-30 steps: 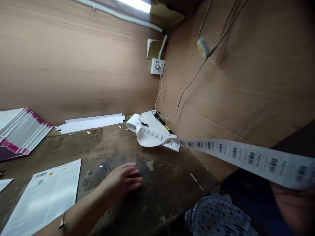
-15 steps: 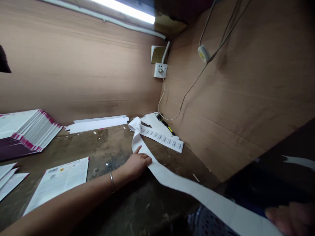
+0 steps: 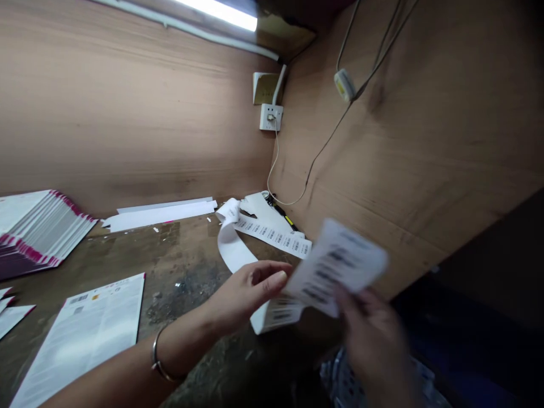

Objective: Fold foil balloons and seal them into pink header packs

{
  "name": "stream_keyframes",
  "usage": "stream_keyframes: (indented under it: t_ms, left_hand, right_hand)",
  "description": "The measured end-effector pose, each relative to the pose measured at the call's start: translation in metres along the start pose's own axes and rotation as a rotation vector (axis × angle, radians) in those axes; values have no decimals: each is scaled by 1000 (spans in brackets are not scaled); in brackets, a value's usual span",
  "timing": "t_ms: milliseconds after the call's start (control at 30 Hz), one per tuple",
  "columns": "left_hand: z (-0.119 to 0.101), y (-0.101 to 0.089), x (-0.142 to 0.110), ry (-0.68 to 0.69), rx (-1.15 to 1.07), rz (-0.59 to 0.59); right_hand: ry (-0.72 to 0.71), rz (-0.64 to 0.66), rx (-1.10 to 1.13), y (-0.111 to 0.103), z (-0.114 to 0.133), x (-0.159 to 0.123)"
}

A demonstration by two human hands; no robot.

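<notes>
So the label strip (image 3: pixel 340 266) is the thing between my hands. Going left to right, it starts in a curl at the far end of the table (image 3: pixel 191 255), beside another row of barcode labels (image 3: pixel 274 237), and runs down behind my left fingers. There's a low loop below and to the right of those fingers, and a printed end is up in front of my right fingers.

Over on the left there's a stack of pink-edged booklets (image 3: pixel 46 226), with one flat white booklet (image 3: pixel 85 334) nearer me and some white paper strips (image 3: pixel 161 214) on the far side. The wall socket (image 3: pixel 271 117) beyond the labels has a white plug (image 3: pixel 271 118) in it. Near right, under my arm, is something patterned (image 3: pixel 335 377), too blurry to name.

My left hand (image 3: pixel 238 294) has thumb and index stretched out with a narrow gap at the tips, right at the strip's edge; can't tell if they're actually gripping it. My right hand (image 3: pixel 369 328) is motion-blurred, but the thumb and fingers are pinched on the lower edge of the raised printed end.
</notes>
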State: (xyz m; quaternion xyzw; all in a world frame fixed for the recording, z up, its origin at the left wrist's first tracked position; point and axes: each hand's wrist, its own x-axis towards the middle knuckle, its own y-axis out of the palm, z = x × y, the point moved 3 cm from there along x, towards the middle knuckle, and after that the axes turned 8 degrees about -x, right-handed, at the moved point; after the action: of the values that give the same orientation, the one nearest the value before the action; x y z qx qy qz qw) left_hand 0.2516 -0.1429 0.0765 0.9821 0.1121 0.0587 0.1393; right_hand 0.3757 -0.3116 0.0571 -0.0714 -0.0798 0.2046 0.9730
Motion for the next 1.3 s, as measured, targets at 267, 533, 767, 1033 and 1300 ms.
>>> stream_keyframes:
  t_ms: [267,533,767,1033,1300]
  left_hand:
    - [46,1,-12,-69,-191,-274]
    - [46,6,-23,-49,-105,-351]
    - [59,1,-31,-191,-50,-378]
    - [52,10,-40,-150,15,-139]
    - [50,14,-42,-177,132,-132]
  right_hand:
    - [157,346,293,53,-28,-18]
    - [82,170,41,49,-26,-34]
    - [-516,-84,-513,32,-15,-40]
    - [-687,351,-518,44,-2,-35]
    - [-517,355,-433,49,-3,-43]
